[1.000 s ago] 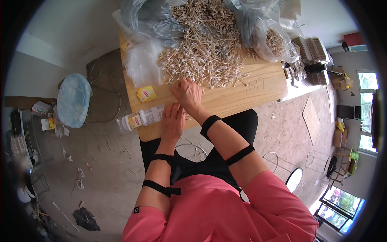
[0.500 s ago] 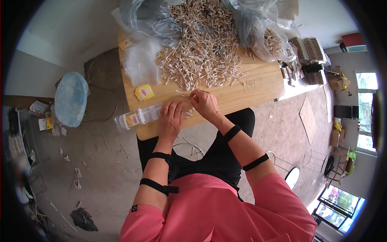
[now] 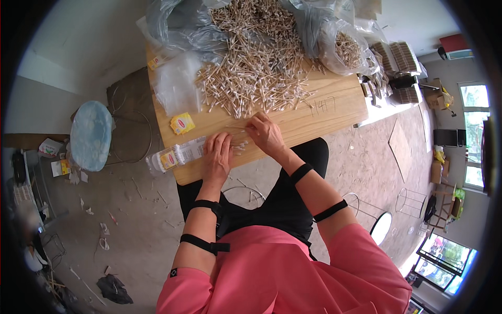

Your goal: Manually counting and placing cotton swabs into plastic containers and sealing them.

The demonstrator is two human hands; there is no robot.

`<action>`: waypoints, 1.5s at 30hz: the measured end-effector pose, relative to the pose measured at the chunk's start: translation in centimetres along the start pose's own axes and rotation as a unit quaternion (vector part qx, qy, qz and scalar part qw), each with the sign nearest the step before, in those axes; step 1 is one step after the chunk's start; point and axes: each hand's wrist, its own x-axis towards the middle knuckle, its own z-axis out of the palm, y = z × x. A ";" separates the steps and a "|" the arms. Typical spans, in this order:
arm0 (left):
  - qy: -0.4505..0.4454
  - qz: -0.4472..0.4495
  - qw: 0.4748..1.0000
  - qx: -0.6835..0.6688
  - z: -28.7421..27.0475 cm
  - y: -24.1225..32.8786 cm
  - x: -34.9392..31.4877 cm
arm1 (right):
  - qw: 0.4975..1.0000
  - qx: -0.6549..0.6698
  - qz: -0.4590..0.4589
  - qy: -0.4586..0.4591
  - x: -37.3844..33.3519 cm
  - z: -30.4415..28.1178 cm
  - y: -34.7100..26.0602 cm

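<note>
A clear plastic bag of cotton swabs (image 3: 192, 148) lies along the near edge of the wooden table, a yellow-and-white card showing at its left end. My left hand (image 3: 216, 153) is closed over the bag, its fingers bent together on top. Loose swab ends (image 3: 239, 146) stick out to the right of that hand. Just beyond them my right hand (image 3: 265, 133) pinches a cotton swab (image 3: 235, 126), which points left. A large heap of cotton swabs (image 3: 253, 78) spreads over the far part of the table. Yellow cards (image 3: 182, 123) lie beyond my left hand.
Flat clear bags (image 3: 178, 86) lie at the table's left side. Big grey plastic bags (image 3: 185, 31) flank the heap, and another clear bag (image 3: 348, 52) holds more swabs. A blue round stool (image 3: 91, 136) stands left. Bundled stacks (image 3: 400, 57) sit at the right.
The view has shifted slightly, moving the table a little left in the picture. My right hand still pinches a swab, and my left hand stays on the bag.
</note>
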 end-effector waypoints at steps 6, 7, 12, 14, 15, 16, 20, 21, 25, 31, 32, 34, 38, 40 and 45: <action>-0.008 -0.004 1.000 -0.001 0.1 -0.1 0.0 | 0.999 -0.029 0.003 0.025 -0.1 1.1 -0.9; -0.008 -0.003 1.000 -0.002 0.1 0.0 0.0 | 0.999 -0.029 0.004 0.026 -0.1 1.2 -1.0; -0.002 0.006 0.999 0.048 0.1 0.0 -0.1 | 0.999 0.015 0.006 0.028 -0.1 0.4 -2.3; -0.003 0.007 0.999 0.038 0.1 0.0 0.3 | 0.993 0.004 0.075 0.089 1.1 0.4 -1.5; -0.007 0.008 1.000 0.027 0.1 0.1 0.3 | 0.978 -0.007 0.146 0.148 1.6 0.3 -1.1; -0.009 0.009 1.000 0.025 0.1 0.2 0.2 | 0.979 -0.025 0.137 0.152 1.9 0.3 -0.9; -0.016 0.008 0.999 0.029 0.1 0.2 0.2 | 0.979 -0.023 0.157 0.128 2.4 0.5 0.3; -0.016 0.004 0.999 0.033 0.1 0.2 -0.1 | 0.980 -0.019 0.158 0.117 1.8 0.4 0.2; -0.009 0.008 1.000 0.021 0.2 -0.4 -0.4 | 0.993 0.024 0.105 0.057 -0.1 0.9 -0.7; -0.025 0.010 1.000 0.012 0.1 -0.4 -0.2 | 0.999 0.013 0.032 0.007 0.3 1.7 -1.4; -0.007 0.001 0.999 -0.031 0.1 -0.4 -0.2 | 0.999 0.014 0.038 0.014 0.3 1.6 -1.5; 0.006 0.003 0.997 -0.074 -0.1 -0.5 0.2 | 0.996 0.083 0.038 0.025 0.5 1.4 -1.4; 0.005 -0.003 0.988 -0.156 -0.7 -1.3 0.2 | 0.978 0.050 0.087 0.182 -1.9 0.3 -1.1; -0.026 -0.033 0.987 -0.158 -0.7 -1.5 0.3 | 0.976 0.049 0.071 0.200 -3.1 0.8 -1.4; 0.011 -0.068 0.983 -0.171 -0.7 -0.3 1.6 | 0.956 0.129 0.113 0.236 -4.2 2.2 -2.9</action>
